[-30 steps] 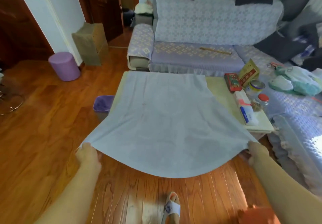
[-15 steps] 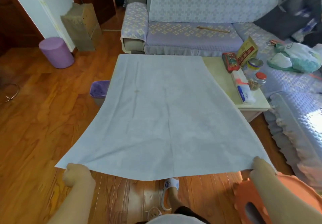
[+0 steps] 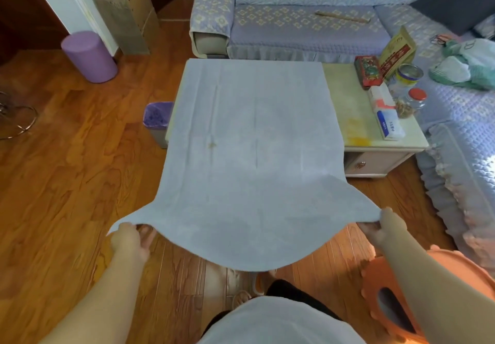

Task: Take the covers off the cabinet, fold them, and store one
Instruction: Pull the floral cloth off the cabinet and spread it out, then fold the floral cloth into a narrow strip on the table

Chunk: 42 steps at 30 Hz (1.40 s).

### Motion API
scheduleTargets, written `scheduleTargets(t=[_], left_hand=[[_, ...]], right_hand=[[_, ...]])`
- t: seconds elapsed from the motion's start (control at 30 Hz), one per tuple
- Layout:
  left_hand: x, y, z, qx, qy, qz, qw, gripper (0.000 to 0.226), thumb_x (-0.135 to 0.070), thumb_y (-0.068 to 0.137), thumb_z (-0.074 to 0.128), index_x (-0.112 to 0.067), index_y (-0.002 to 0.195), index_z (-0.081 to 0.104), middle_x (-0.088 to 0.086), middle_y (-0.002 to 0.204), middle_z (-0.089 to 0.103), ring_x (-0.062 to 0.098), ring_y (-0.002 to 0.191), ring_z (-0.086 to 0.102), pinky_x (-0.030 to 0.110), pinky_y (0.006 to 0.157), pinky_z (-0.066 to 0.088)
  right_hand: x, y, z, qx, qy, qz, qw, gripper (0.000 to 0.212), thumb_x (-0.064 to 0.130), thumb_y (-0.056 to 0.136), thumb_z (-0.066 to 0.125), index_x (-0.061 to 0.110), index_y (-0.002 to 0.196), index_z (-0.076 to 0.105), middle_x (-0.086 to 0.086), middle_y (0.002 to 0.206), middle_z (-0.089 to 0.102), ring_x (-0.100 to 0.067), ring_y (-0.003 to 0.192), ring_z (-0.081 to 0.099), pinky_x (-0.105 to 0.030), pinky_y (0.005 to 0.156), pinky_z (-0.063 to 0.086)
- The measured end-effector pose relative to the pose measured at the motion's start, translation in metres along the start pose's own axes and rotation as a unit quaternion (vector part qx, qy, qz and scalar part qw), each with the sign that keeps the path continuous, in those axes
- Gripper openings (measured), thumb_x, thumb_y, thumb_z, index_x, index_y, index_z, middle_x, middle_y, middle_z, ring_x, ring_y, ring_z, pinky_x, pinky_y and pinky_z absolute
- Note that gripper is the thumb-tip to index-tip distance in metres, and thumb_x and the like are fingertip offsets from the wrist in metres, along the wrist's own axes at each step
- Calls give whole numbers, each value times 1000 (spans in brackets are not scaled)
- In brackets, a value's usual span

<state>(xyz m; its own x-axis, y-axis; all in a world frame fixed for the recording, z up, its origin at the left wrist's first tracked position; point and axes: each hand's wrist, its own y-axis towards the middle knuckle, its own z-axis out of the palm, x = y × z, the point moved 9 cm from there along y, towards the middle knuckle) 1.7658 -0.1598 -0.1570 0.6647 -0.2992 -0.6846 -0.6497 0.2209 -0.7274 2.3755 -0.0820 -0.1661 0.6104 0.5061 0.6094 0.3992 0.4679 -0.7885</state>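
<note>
A pale blue cover (image 3: 251, 161) lies spread over the left part of a low cabinet (image 3: 375, 153), its far edge straight along the cabinet's back edge, just in front of the sofa (image 3: 294, 22). The near half hangs off the front and is held up in the air over the wooden floor (image 3: 67, 183). The left hand (image 3: 131, 239) grips the near left corner, fingers curled under the cloth and thumb on top. The right hand (image 3: 383, 227) pinches the near right corner in the same way. Between the two hands the near edge sags in a wide curve, above a slippered foot (image 3: 258, 280).

The cover's left edge runs along the cabinet's left side, beside a small bin (image 3: 156, 118) lined with a purple bag. Its right edge leaves a strip of cabinet top bare. On that strip stand a red tin (image 3: 368, 70), a tissue pack (image 3: 389, 128), a jar with a red lid (image 3: 415, 100) and a small can (image 3: 408, 74), all apart from the cloth.

To the left the floor lies open as far as a purple stool (image 3: 88, 55) and a cardboard box (image 3: 126, 14) by the wall. To the right a second sofa (image 3: 460, 143) with a frilled skirt stands close to the cabinet, and an orange plastic stool (image 3: 385, 298) sits under the right forearm.
</note>
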Motion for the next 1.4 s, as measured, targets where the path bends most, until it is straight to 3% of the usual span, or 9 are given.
scheduleTargets(t=[0.13, 0.53, 0.7, 0.8, 0.9, 1.13, 1.2, 1.27, 1.4], left_hand=[[-37, -8, 53, 72, -72, 8, 995, 25, -3, 102, 35, -1, 121, 52, 20, 111, 62, 33, 111, 67, 54, 96, 55], [-195, -10, 295, 195, -221, 46, 954, 21, -22, 110, 34, -10, 111, 52, 5, 97, 71, 19, 98, 75, 47, 95, 55], [-135, 78, 431, 142, -81, 11, 987, 37, -33, 111, 25, -19, 117, 58, 4, 83, 71, 17, 75, 69, 34, 65, 54], [-64, 160, 517, 110, -30, -12, 993, 35, -28, 108, 31, -6, 123, 54, 28, 84, 71, 18, 43, 62, 38, 60, 51], [-11, 254, 580, 78, 73, 23, 994, 34, -15, 107, 26, -6, 82, 48, 13, 47, 52, 18, 30, 46, 25, 45, 37], [27, 336, 615, 44, 461, 136, 876, 23, -25, 87, 61, -16, 108, 60, 23, 101, 66, 45, 94, 67, 57, 74, 59], [31, 331, 628, 83, 651, 162, 737, 59, -34, 82, 72, -37, 135, 46, 21, 142, 47, 46, 132, 47, 62, 101, 48], [28, 324, 641, 105, 765, 191, 606, 78, -41, 92, 68, -48, 152, 18, 13, 164, 9, 49, 147, 17, 64, 113, 35], [12, 324, 673, 134, 837, 232, 478, 89, -48, 84, 76, -47, 147, 13, 8, 160, -10, 53, 121, 49, 55, 95, 54]], right_hand=[[65, 13, 64, 46, 97, 6, 994, 31, 30, 106, 47, 6, 125, 53, -16, 109, 68, -35, 91, 70, -53, 58, 60], [242, 75, 277, 133, 133, -72, 980, 54, 42, 107, 35, 4, 144, 44, -18, 139, 58, -36, 110, 65, -54, 72, 60], [249, 225, 395, 101, -63, -79, 990, 46, 56, 98, 44, 17, 121, 55, -13, 108, 70, -29, 79, 72, -42, 60, 59], [200, 351, 465, 75, -47, 10, 996, 24, 19, 104, 38, 4, 111, 54, -14, 91, 62, -30, 66, 65, -40, 44, 58], [148, 473, 498, -7, -105, 28, 994, 25, 18, 106, 30, 9, 101, 53, -11, 79, 57, -24, 61, 53, -29, 43, 53], [139, 490, 531, -111, -356, -181, 910, 60, 43, 97, 42, 10, 147, 43, -17, 137, 57, -34, 119, 56, -41, 93, 45], [138, 477, 558, -4, -479, -262, 838, 72, 39, 95, 48, 19, 158, 21, -9, 162, 27, -31, 146, 31, -46, 115, 33], [122, 478, 580, 93, -698, -324, 632, 79, 35, 96, 57, 25, 160, 12, -3, 168, -1, -32, 153, 10, -51, 119, 25], [120, 495, 608, 172, -810, -433, 356, 100, 50, 84, 71, 25, 159, 9, -7, 167, -3, -37, 153, -2, -55, 122, 10]])
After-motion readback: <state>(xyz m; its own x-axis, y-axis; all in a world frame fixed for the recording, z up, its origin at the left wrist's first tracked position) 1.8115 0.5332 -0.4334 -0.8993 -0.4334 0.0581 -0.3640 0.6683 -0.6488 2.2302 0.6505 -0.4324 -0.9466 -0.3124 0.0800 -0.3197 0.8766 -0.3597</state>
